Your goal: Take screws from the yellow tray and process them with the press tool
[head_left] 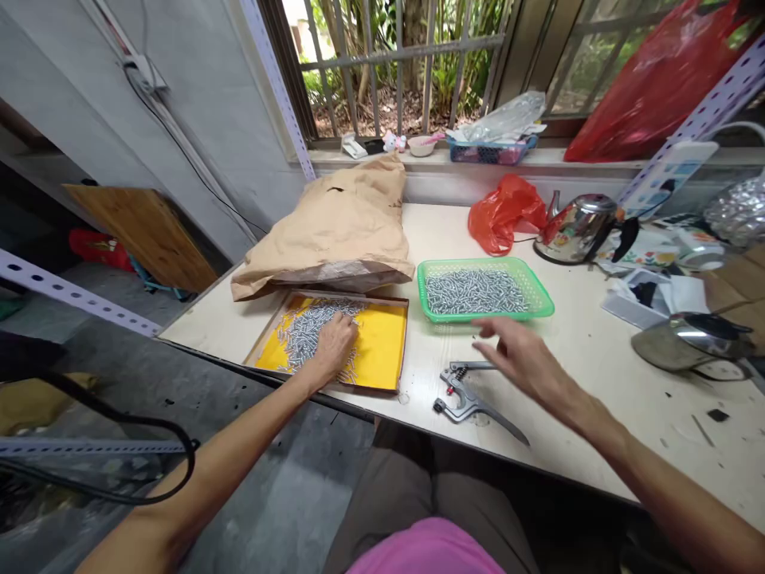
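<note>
Two bare hands are at work over a pale table (pixel 603 343) below a barred window, and I watch them through the head camera. The left hand (pixel 331 348) lies palm down on a heap of small metal pins (pixel 302 327) in a yellow tray (pixel 382 344) at the table's near edge. Its fingers are bent into the heap, and I cannot tell whether they pinch any pin. The right hand (pixel 519 357) is blurred. It hovers open, fingers loosely apart and nothing in it, just in front of a green basket (pixel 541 293). It is just beyond and to the right of grey pliers (pixel 463 399), which lie flat on the table near my edge. The basket stands just right of the tray and holds more of the same pins in an even layer. A brown paper sack (pixel 335 231) lies behind the tray, its mouth at the tray's far rim. Behind the basket I see a red bag (pixel 505 211) and, to its right, a steel kettle (pixel 577 227).
</note>
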`<state>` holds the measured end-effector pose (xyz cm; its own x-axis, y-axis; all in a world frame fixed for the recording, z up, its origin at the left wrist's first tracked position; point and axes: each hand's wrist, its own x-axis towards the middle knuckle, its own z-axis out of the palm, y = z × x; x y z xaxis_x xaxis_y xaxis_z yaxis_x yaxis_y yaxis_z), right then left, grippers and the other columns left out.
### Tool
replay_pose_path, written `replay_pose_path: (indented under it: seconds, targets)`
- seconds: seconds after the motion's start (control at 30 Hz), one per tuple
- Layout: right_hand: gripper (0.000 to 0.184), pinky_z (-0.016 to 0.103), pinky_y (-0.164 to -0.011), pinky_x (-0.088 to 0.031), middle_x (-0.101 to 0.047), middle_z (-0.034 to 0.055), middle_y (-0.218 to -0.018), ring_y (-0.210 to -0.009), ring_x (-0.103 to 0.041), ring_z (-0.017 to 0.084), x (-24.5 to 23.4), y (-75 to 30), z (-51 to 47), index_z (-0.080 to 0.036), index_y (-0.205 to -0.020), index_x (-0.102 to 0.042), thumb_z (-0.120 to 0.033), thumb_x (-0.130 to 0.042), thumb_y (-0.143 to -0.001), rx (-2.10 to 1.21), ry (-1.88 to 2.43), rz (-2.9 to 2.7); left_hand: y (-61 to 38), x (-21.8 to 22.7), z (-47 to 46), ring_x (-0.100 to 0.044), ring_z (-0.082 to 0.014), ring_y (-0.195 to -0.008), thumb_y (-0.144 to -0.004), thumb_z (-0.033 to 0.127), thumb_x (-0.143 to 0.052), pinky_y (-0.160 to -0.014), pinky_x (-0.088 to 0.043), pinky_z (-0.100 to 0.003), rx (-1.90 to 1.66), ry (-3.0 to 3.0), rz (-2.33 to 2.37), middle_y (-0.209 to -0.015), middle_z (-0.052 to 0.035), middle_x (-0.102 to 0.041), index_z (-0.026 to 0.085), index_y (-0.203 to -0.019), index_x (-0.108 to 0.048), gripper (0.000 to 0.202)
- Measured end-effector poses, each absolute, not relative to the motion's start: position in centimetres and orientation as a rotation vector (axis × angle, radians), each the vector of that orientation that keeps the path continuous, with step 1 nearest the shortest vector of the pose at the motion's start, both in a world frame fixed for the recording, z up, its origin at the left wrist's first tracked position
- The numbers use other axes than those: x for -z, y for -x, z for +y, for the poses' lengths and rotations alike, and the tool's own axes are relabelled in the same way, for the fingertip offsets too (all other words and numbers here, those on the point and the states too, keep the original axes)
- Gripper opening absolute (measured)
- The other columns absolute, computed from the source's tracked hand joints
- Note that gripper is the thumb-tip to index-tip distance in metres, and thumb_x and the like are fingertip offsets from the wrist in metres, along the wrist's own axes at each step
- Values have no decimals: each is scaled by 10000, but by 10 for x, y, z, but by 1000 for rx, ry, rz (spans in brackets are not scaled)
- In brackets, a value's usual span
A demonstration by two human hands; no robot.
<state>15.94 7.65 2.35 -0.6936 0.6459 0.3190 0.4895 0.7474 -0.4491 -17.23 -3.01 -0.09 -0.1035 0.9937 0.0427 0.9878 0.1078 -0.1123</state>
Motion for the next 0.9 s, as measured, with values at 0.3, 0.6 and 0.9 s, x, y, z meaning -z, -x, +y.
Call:
replay_pose_path:
  seconds: [0.3, 0.6, 0.9]
  targets:
    - [227, 250, -595, -411, -558, 45, -944, -753, -597, 155, 11, -193, -2, -209, -1069, -579, -223, -376, -970, -514, 1222, -2857, 169, -11, -19, -535, -285, -922, -822, 60, -401, -736, -437, -362, 10, 2116, -2278, -857, -163, -619, 159, -734, -591, 232]
    - [225, 267, -619, -308, -573, 43, -917, -756, -546, 143, -1, -208, 19, -187, -920, -601, -120, -389, -955, -284, 1218, -2965, 56, -22, -43, -511, -116, -514, -749, 421, -601, -517, -417, -233, 1492, 2192, -3076, -616, 7, -566, 152, -803, -606, 274]
    - [199, 288, -687, -343, -580, 63, -983, -841, -557, 173, 5, -211, 22, -191, -984, -591, -103, -421, -934, -254, 1169, -2973, -12, 8, -33, -460, -77, -428, -688, 437, -646, -417, -314, -188, 1549, 1907, -3316, -552, 15, -577, 129, -772, -661, 319]
